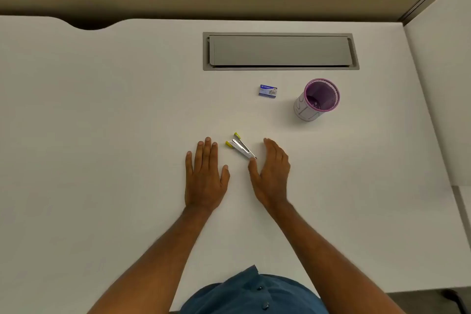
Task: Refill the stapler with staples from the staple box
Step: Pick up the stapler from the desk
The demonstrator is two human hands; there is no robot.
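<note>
Both hands flat, fingers straight, flanking the stapler.
Left hand (205, 176) and right hand (272, 173) hold nothing; small silver metal stapler with yellow tips (240, 146) lies between them, probably light, rigid, slippery: pinch its sides. Blue cardboard staple box (267, 91) sits beyond.

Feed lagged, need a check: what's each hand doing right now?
Left hand: open, flat on the desk, holding nothing.
Right hand: open, beside the stapler, nothing in its grip.
</note>
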